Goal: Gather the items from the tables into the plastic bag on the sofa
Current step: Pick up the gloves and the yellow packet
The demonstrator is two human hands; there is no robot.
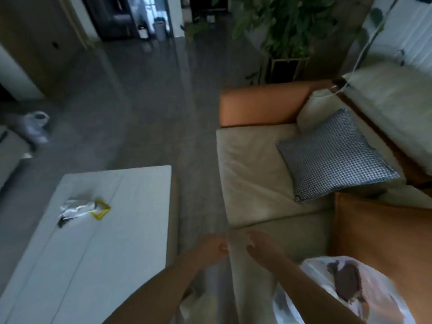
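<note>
Hands are out in front of me, both empty: left hand (211,247) loosely curled with its grip on nothing, right hand (263,249) released, fingers spread over the sofa (252,174) seat edge. I judge we're between trips, heading for the next pickup. Plastic bag (350,291) sits on the sofa at lower right, something dark inside. On the white tabletop (131,206) to my left lies a crumpled white wrapper (74,208) touching a yellow item (101,209); blur is heavy, possibly packaging. Next move calls for a reach left and a pinch there. Grey floor, checked cushion (334,155), leafy plant (285,26) behind.
</note>
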